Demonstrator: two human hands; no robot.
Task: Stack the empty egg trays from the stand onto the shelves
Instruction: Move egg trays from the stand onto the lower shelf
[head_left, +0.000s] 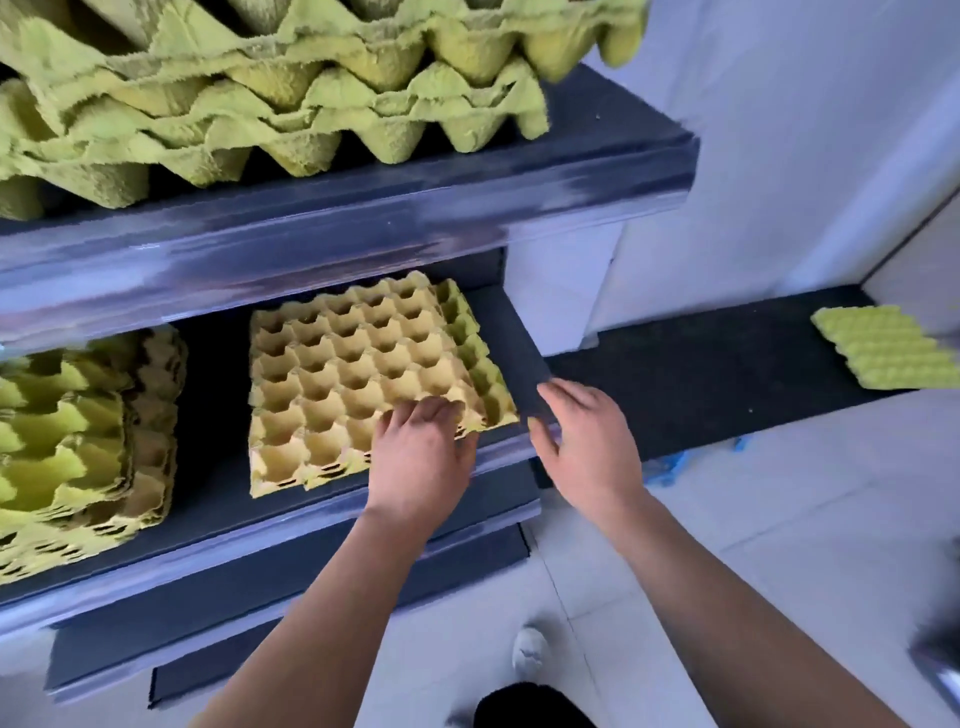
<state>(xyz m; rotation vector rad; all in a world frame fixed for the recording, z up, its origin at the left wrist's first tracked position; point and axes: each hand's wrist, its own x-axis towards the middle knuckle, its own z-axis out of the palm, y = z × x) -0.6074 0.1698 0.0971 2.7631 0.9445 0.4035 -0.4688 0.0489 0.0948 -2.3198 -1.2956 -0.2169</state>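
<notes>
A tan egg tray (353, 374) lies on top of a yellow-green one on the dark middle shelf (332, 512). My left hand (421, 457) rests on the tan tray's near right corner, fingers lightly bent over the cups. Just off the shelf's right end, my right hand (589, 441) hovers with relaxed fingers and holds nothing. A single yellow-green egg tray (888, 353) lies on the low black stand (701, 374) at the far right.
A thick pile of yellow-green and brown trays (78, 447) fills the left of the middle shelf. More green trays (270, 98) are heaped on the upper shelf. White tiled floor lies below, with a lower dark shelf (291, 623) near my arms.
</notes>
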